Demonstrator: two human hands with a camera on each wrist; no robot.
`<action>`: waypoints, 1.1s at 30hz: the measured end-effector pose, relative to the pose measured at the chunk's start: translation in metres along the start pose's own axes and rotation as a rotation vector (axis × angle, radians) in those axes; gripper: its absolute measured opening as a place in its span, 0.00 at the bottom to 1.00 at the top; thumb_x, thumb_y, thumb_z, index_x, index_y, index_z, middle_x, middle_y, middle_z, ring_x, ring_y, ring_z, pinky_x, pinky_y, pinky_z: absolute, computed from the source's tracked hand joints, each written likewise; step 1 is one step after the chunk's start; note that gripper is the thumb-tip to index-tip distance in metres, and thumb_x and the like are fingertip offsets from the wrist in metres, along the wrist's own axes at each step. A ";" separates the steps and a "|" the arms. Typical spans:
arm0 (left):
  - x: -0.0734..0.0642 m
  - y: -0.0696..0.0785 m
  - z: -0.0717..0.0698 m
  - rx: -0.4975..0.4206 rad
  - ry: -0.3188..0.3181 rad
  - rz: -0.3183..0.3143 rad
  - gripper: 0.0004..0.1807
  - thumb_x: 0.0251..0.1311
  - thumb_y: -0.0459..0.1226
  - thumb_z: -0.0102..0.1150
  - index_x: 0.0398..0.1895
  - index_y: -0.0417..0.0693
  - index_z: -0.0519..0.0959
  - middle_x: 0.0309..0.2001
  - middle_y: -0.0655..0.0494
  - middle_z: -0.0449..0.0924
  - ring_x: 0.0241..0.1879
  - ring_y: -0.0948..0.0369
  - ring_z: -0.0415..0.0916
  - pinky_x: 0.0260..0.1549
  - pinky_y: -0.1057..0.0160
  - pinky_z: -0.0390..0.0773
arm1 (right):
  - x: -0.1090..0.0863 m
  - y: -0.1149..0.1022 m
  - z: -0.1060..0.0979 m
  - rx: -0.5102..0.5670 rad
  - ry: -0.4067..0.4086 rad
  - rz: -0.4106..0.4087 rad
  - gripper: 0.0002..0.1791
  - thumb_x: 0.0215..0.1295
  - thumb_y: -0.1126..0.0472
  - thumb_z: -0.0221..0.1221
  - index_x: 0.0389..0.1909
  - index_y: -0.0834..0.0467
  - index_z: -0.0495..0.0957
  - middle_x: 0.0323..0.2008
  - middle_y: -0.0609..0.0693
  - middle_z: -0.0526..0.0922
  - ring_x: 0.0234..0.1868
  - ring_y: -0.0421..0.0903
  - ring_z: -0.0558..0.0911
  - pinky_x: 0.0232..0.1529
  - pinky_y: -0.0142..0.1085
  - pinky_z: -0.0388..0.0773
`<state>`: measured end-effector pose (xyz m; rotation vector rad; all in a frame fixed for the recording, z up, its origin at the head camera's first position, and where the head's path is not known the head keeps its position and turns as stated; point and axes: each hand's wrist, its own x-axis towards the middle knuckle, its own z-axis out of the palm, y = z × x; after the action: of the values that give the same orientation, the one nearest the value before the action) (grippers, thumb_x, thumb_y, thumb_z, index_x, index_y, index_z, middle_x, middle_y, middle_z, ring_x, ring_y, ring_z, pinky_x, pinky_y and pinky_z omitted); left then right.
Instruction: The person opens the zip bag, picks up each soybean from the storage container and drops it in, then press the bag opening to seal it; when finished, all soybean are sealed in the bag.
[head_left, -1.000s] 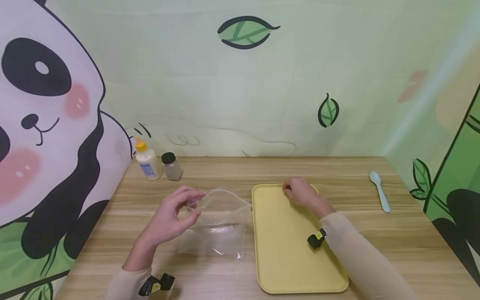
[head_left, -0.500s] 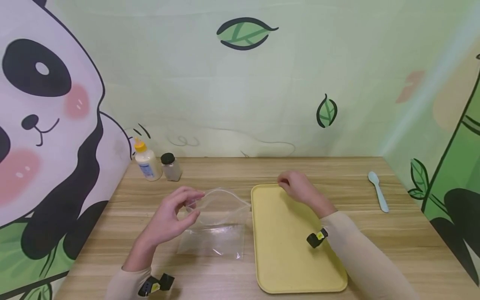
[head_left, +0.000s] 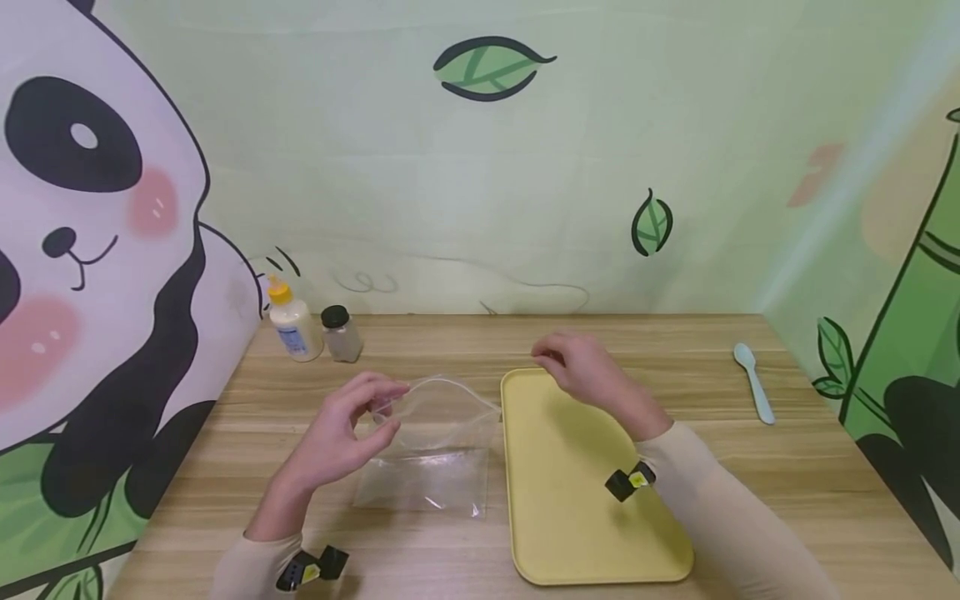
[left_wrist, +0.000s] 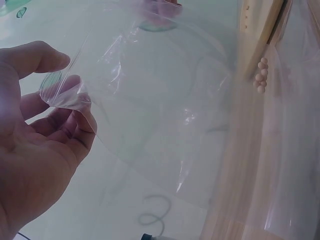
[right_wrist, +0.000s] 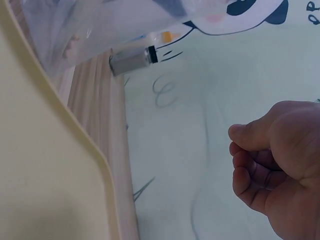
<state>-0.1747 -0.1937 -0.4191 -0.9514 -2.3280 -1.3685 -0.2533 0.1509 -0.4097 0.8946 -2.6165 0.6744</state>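
Note:
A clear zip bag (head_left: 442, 479) stands with its mouth spread wide in the head view. My left hand (head_left: 341, 433) holds the bag's left edge between curled fingers and thumb. Several small round beige beads (left_wrist: 261, 75) show through the film in the left wrist view; they appear to lie low in the bag. My right hand (head_left: 588, 367) hovers over the far edge of the yellow tray (head_left: 577, 492), to the right of the bag. Its fingers (right_wrist: 245, 180) are curled, with the thumb against the forefinger; nothing is visible between them, though their inner side is partly hidden.
A white bottle with a yellow cap (head_left: 294, 325) and a small black-lidded jar (head_left: 342, 335) stand at the back left. A pale blue spoon (head_left: 753, 383) lies at the right. The wall (head_left: 480, 183) closes off the table's back edge.
My right hand has risen off the tray's far part and moved left, toward the bag. The left hand and the bag have stayed in place.

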 end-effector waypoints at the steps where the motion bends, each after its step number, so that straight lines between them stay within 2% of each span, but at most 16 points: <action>1: 0.000 0.000 0.000 -0.001 0.000 0.001 0.24 0.48 0.21 0.66 0.52 0.39 0.79 0.45 0.51 0.78 0.37 0.57 0.75 0.38 0.68 0.80 | 0.000 -0.003 -0.001 0.003 0.006 -0.007 0.05 0.64 0.67 0.60 0.37 0.62 0.83 0.35 0.52 0.85 0.35 0.46 0.82 0.37 0.40 0.82; 13: 0.000 0.001 0.000 -0.003 -0.001 -0.009 0.24 0.49 0.22 0.66 0.52 0.41 0.79 0.45 0.52 0.78 0.37 0.57 0.76 0.39 0.68 0.80 | 0.003 -0.041 -0.012 0.065 0.100 -0.147 0.03 0.61 0.68 0.63 0.36 0.60 0.83 0.33 0.51 0.84 0.31 0.42 0.79 0.32 0.33 0.80; 20: 0.000 0.002 -0.001 -0.007 -0.003 -0.016 0.23 0.50 0.22 0.65 0.52 0.41 0.79 0.45 0.52 0.78 0.38 0.58 0.76 0.39 0.68 0.80 | 0.003 -0.055 -0.006 0.128 0.157 -0.256 0.03 0.59 0.69 0.64 0.33 0.59 0.83 0.29 0.48 0.83 0.29 0.39 0.78 0.30 0.29 0.79; 26: 0.000 0.001 -0.001 -0.009 -0.001 -0.020 0.24 0.50 0.22 0.65 0.52 0.41 0.79 0.45 0.53 0.78 0.39 0.62 0.75 0.40 0.68 0.81 | 0.000 -0.070 -0.003 0.147 0.175 -0.323 0.04 0.60 0.70 0.63 0.34 0.60 0.82 0.30 0.49 0.83 0.30 0.39 0.81 0.32 0.26 0.80; 33: 0.000 -0.001 0.001 -0.018 -0.004 0.004 0.23 0.48 0.21 0.65 0.52 0.36 0.78 0.45 0.45 0.78 0.38 0.60 0.75 0.39 0.68 0.80 | -0.004 -0.085 0.004 0.155 0.173 -0.380 0.03 0.60 0.70 0.64 0.34 0.61 0.83 0.31 0.49 0.83 0.31 0.39 0.80 0.33 0.23 0.78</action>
<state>-0.1752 -0.1933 -0.4199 -0.9640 -2.3195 -1.3893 -0.1968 0.0923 -0.3863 1.2737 -2.1809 0.8136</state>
